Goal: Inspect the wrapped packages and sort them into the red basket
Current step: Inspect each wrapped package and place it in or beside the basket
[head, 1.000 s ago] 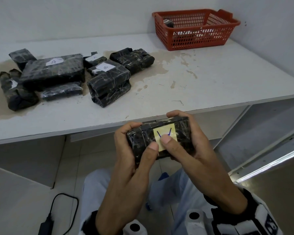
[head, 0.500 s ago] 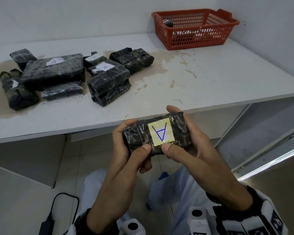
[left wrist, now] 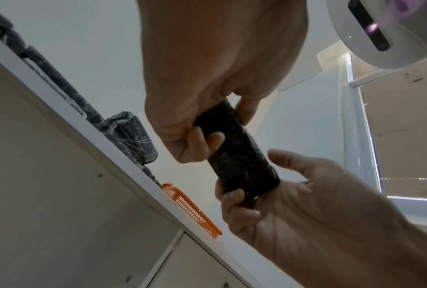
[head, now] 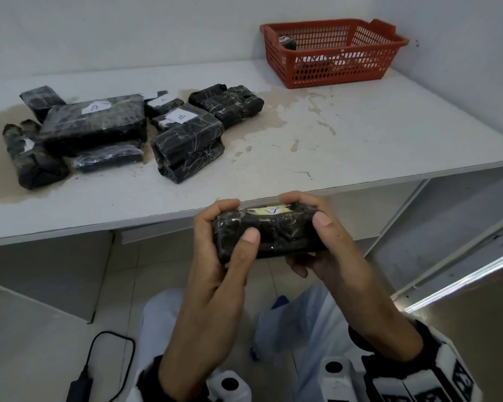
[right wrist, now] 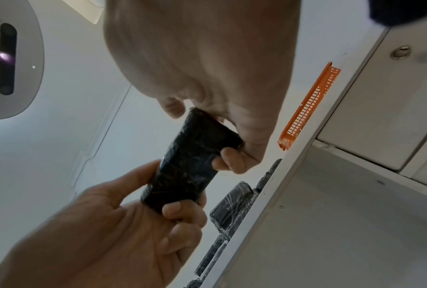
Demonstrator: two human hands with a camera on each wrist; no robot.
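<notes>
The package (head: pixel 269 235) you hold is wrapped in glossy, crinkled black plastic film, with a matt yellow paper label (head: pixel 269 210) on its top face. At the upper right of the frame the red basket (head: pixel 333 55) is moulded plastic lattice. The worktop (head: pixel 360 134) is smooth, matt white laminate, stained brown toward the left.

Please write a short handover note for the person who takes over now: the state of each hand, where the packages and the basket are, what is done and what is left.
Left hand and right hand: both grip the ends of one black wrapped package, held in front of the table edge, its yellow label tilted up and away.
Red basket: at the far right of the table, with at least one dark package already inside.
Pile of wrapped packages: on the left of the table, untouched.
Done: some sorting into the basket.
Left: finish inspecting the held package, place it, then do the pile.
</notes>
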